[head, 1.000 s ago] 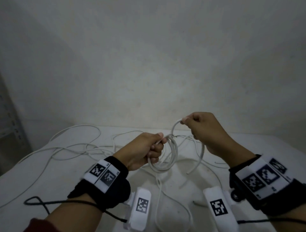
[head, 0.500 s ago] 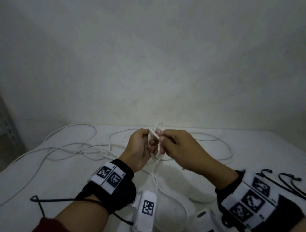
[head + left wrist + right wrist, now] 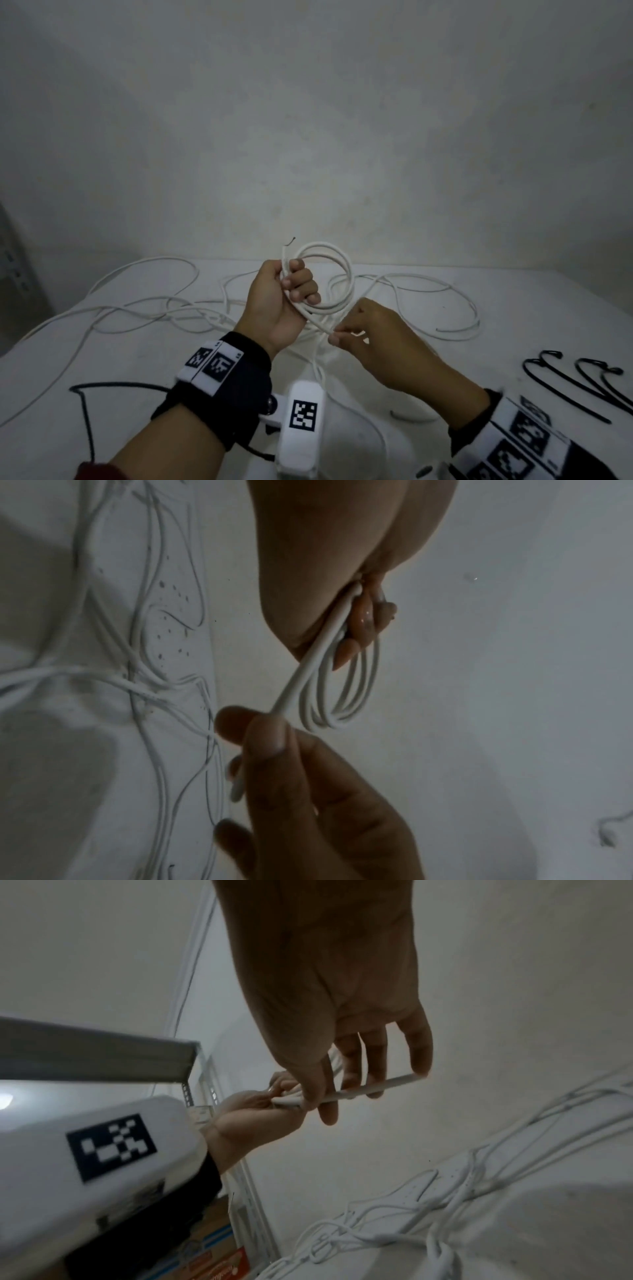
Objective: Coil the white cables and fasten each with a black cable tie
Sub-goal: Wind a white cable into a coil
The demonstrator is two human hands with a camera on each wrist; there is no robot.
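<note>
Since half a second ago the hands have been drawn apart: the coil (image 3: 323, 277) is now raised upright in the left hand (image 3: 284, 298), and the right hand (image 3: 373, 339) has been dropped lower and to the right. The left fingers are curled round the gathered loops, presumably so the turns cannot spring open. The free strand (image 3: 317, 320) is pinched between right thumb and fingertips, probably to be laid on as the next turn. More white cables (image 3: 144, 308) are left loose on the table (image 3: 513, 308); the black cable ties (image 3: 565, 387) are kept near the right wrist, untouched. From the left wrist, several stacked loops (image 3: 342, 696) and the pinched strand's cut end (image 3: 236, 791) are shown, hidden from the head view. From the right wrist, only a straight run of strand (image 3: 369, 1088) across the fingertips is shown.
</note>
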